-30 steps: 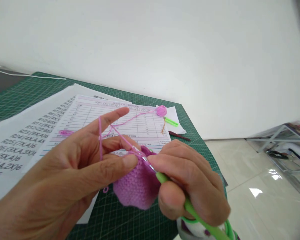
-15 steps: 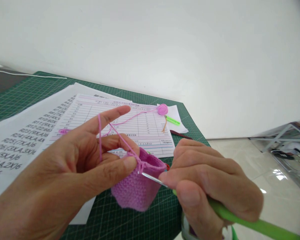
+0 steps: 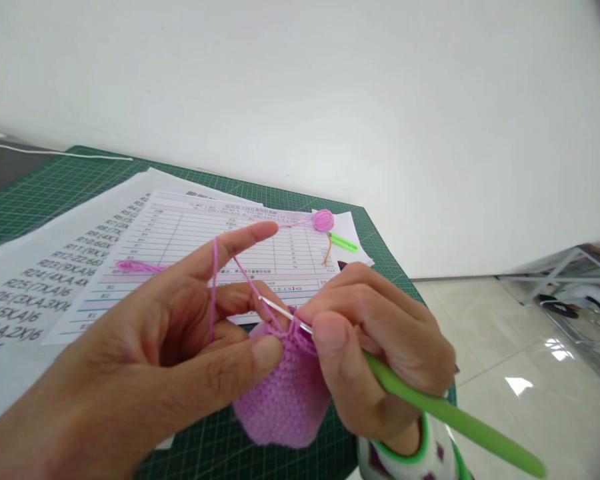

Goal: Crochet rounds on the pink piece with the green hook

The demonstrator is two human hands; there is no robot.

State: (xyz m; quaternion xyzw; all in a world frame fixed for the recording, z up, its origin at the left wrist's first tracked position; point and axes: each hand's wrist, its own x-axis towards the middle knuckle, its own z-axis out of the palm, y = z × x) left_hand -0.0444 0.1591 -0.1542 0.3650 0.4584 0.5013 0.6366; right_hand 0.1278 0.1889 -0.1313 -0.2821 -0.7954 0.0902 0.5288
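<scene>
My left hand (image 3: pixel 145 360) pinches a purple crocheted cup-shaped piece (image 3: pixel 287 393) between thumb and middle finger. Pink yarn (image 3: pixel 214 280) runs over its raised index finger. My right hand (image 3: pixel 375 353) grips a crochet hook with a green handle (image 3: pixel 450 417); its metal tip (image 3: pixel 275 308) pokes through the rim of the piece, close to the yarn strand. The yarn leads back to a small pink ball (image 3: pixel 323 221) lying on the papers.
Printed sheets (image 3: pixel 180 233) with tables and stitch rows lie on a green cutting mat (image 3: pixel 65 183). A green tool (image 3: pixel 343 243) and a dark stick lie near the mat's far right corner. White wall behind; tiled floor and a metal rack (image 3: pixel 575 280) at right.
The right hand has moved back left toward the piece, and the hook tip now points up-left through the rim. The left hand and piece have shifted slightly down and right.
</scene>
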